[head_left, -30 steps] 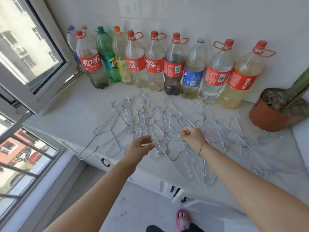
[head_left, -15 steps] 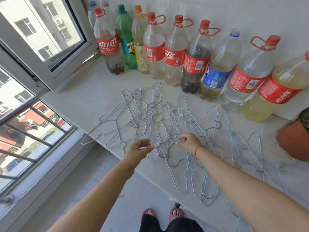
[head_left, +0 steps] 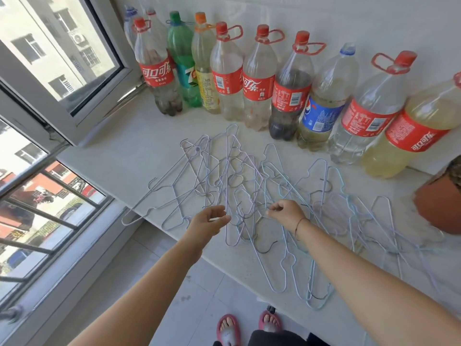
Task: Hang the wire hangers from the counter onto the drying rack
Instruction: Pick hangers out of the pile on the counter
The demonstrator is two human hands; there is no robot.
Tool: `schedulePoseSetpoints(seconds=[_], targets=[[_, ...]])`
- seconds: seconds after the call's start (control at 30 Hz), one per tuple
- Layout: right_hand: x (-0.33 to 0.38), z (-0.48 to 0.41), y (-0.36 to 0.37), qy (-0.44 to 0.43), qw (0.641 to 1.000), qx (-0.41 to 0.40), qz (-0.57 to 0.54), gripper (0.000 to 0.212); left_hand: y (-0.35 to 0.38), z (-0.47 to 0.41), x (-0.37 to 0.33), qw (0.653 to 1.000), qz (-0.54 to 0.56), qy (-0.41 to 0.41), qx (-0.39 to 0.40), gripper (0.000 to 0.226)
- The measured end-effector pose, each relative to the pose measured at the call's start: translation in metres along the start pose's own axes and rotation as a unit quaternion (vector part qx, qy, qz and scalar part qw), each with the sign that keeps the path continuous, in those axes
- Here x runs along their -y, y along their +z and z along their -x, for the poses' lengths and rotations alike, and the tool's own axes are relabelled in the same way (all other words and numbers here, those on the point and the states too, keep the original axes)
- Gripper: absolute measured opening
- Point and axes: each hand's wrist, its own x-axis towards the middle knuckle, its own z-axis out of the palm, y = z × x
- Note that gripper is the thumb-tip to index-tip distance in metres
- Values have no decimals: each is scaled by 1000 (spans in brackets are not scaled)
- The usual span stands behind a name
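Home balcony: white counter (head_left: 139, 151), reused soda bottles (head_left: 257, 81) (by wall), open window (head_left: 62, 58), flowerpot (head_left: 439, 203).

Bare counter (head_left: 129, 156) left of hangers (head_left: 249, 191) — bottles (head_left: 257, 81) wall the back.

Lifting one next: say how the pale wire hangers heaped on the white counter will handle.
The pale wire hangers look thin: probably light, springy. They overlap; one likely drags neighbours. Some overhang the white counter and might slide off.

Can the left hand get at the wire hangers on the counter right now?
Probably yes: the left hand hovers open at the pile of wire hangers, nothing lying between them.
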Motion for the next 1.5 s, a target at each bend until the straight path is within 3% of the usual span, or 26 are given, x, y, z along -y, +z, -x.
schedulePoseSetpoints(seconds=[0.27,0.47,0.63,1.0,1.2,1.5], targets=[[24,27,-66,-48,972,-81,-214,8,21,-10,-12,999,7,-8,46,39],[37,61,-77,-50,947,-50,-314,11,68,-3,-34,993,39,6,111,28],[43,80,-46,-57,944,-4,-325,13,90,7,-49,985,60,25,158,26],[36,77,-24,-71,950,98,-286,24,67,3,-51,986,141,10,93,27],[3,52,-27,49,968,-34,-243,8,52,4,-54,988,143,13,60,12],[-15,34,-8,150,969,-54,-189,25,37,7,-45,988,146,0,44,14]])
